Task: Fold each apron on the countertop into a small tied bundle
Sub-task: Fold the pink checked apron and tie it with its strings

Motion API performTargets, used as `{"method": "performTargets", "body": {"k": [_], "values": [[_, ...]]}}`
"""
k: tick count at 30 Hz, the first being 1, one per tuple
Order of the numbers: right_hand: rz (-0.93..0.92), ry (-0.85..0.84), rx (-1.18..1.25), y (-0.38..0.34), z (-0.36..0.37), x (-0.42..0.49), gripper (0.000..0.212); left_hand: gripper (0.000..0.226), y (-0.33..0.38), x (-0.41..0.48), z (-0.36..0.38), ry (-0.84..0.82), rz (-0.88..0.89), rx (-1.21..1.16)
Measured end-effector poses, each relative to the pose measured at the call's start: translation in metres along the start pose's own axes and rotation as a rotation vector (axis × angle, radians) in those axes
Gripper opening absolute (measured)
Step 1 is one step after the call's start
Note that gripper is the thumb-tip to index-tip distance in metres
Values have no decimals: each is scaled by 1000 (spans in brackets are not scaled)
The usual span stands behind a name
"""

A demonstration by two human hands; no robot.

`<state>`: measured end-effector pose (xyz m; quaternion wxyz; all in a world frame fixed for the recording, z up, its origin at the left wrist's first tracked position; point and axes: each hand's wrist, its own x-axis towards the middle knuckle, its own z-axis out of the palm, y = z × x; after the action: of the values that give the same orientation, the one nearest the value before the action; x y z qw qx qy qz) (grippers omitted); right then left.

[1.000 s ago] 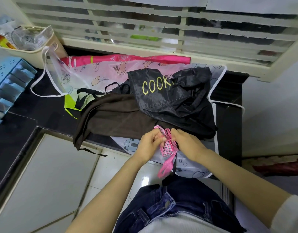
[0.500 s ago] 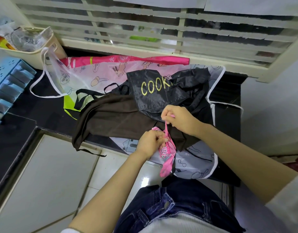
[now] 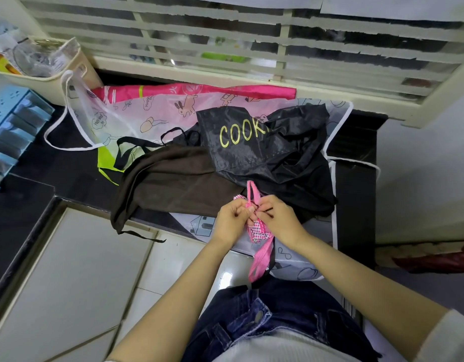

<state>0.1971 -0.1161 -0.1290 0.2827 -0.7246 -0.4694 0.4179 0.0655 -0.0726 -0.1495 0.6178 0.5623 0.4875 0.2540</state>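
A small pink checked apron bundle [image 3: 257, 230] is held in front of the counter edge between both hands. My left hand [image 3: 232, 219] grips its left side. My right hand [image 3: 279, 219] pinches the pink strap [image 3: 252, 190], which loops up above the bundle; another strap end [image 3: 261, 259] hangs down. Behind lie a black apron lettered COOK [image 3: 267, 152], a brown apron [image 3: 178, 184], a pink cartoon-print apron [image 3: 147, 113] and a clear printed apron [image 3: 299, 259] under them, all on the dark countertop [image 3: 55, 168].
A beige basket [image 3: 45, 71] of packets stands at the back left beside a blue rack [image 3: 8, 131]. A louvred window [image 3: 251, 40] runs along the back. A white cabinet front [image 3: 68, 283] drops below the counter edge. A wall stands to the right.
My right hand had pulled the pink strap up and away over the black apron; it has now come back down to the bundle, leaving a loop of strap above it. My left hand stayed.
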Motion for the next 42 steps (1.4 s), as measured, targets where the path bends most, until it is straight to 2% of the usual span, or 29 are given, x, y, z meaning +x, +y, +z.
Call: {"method": "performTargets", "body": {"k": [5, 15, 25, 28, 32, 38, 40, 42], "values": [[14, 50, 63, 0, -1, 0, 27, 20, 2, -2, 4, 74, 8, -4], [-61, 11, -15, -1, 3, 8, 11, 14, 13, -6, 4, 100, -41, -99], [17, -78, 331, -2, 1, 9, 8, 15, 19, -18, 0, 197, -132, -351], [12, -121, 252, -4, -2, 9, 14, 14, 19, -17, -1, 251, -112, -254], [11, -114, 165, -7, -7, 10, 17, 17, 25, -13, -7, 263, 78, 143], [-67, -196, -55, -13, -2, 5, 26, 12, 40, -6, -1, 195, 144, 274], [-18, -207, -7, -11, -2, 5, 34, 12, 42, -5, -2, 173, 141, 291], [51, -209, 90, -12, -3, 5, 28, 11, 43, -5, -3, 116, 164, 320]]}}
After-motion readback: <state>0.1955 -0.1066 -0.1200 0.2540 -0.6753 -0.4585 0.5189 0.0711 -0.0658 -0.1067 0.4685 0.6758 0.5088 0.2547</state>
